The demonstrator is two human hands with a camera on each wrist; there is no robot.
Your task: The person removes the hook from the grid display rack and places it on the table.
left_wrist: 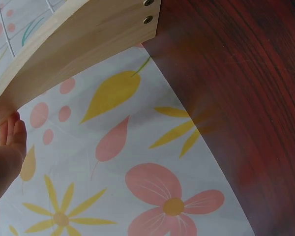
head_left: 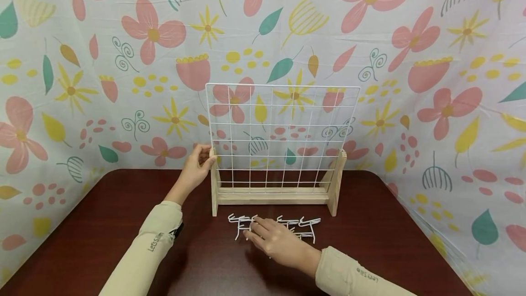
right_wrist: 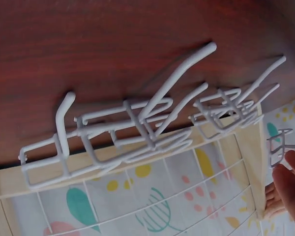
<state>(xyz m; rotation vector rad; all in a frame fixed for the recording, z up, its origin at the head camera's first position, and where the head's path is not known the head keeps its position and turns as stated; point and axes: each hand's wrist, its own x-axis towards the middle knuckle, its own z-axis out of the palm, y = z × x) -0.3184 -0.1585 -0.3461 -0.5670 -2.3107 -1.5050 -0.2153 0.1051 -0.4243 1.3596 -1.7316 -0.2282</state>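
Note:
A white wire grid panel (head_left: pixel 283 124) stands upright in a wooden stand (head_left: pixel 273 200). My left hand (head_left: pixel 198 164) grips the top of the stand's left upright (head_left: pixel 214 182), thumb in front; in the left wrist view its fingers (left_wrist: pixel 18 135) lie at the wood's edge. In front of the stand, several white wire hooks (head_left: pixel 309 227) lie in a row on the table. Over the left part of this row, my right hand (head_left: pixel 279 243) pinches a white wire hook (right_wrist: pixel 277 150), seen by its fingertips in the right wrist view and partly hidden by them.
The dark reddish-brown table (head_left: pixel 123 241) extends around the stand. Behind it hangs a flower-patterned curtain (head_left: pixel 263 35), close to the table's back edge. The stand's right upright (head_left: pixel 338 182) rises beyond the hooks on the right.

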